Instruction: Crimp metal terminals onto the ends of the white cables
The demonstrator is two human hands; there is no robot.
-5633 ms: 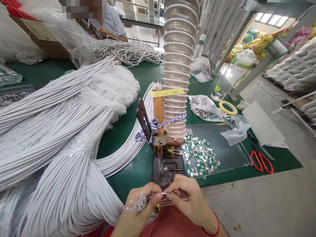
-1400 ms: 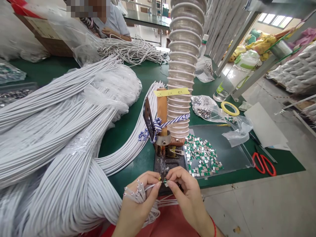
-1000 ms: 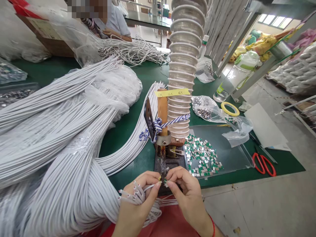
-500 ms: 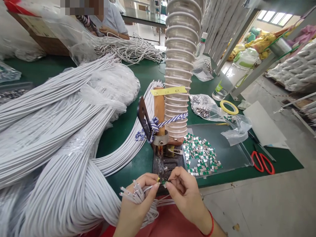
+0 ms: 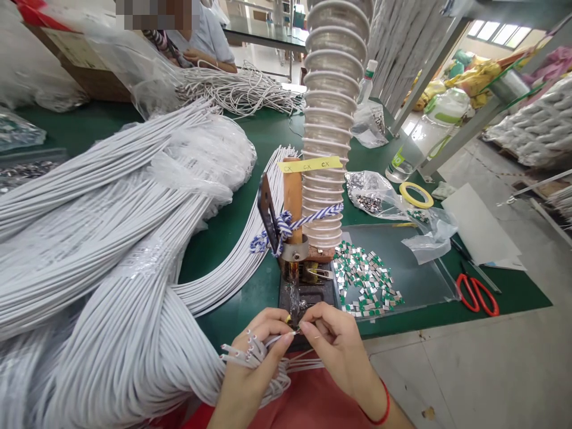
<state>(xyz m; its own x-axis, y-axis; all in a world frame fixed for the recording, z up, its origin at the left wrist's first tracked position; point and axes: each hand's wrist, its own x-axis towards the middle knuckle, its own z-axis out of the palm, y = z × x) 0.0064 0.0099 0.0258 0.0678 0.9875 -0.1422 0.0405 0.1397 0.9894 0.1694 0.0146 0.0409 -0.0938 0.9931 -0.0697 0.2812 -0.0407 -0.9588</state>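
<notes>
Head camera puts both bare hands low in my frame. My left hand (image 5: 250,372) holds a fan of white cable ends (image 5: 245,354), its fingers (image 5: 272,322) curled closed around them. One cable runs across to my right hand (image 5: 340,351), whose thumb and forefinger are pressed together at the cable's tip, pinching what looks like a tiny green-and-silver clip (image 5: 294,326). The clip is mostly hidden, so I can't read it well.

I judge the step in hand to be fitting that clip onto the cable end. From here, the hold calls for keeping the tip lined up and the pinch steady.

Just beyond my fingers sits a dark metal base plate (image 5: 308,296), with a wooden post (image 5: 292,193) rising behind it, tied to a clear ribbed hose (image 5: 330,119) by blue-and-white twisted cord (image 5: 286,226). To the right, a clear plastic tray (image 5: 429,286) carries a loose heap of matching clips (image 5: 366,280), with red-handled scissors (image 5: 477,301) beyond it. To the left, huge bundles of white cable (image 5: 111,238) cover the green desk (image 5: 232,304). At the far side, a co-worker's hand (image 5: 196,56) rests near a tangle of white cable (image 5: 236,92).
</notes>
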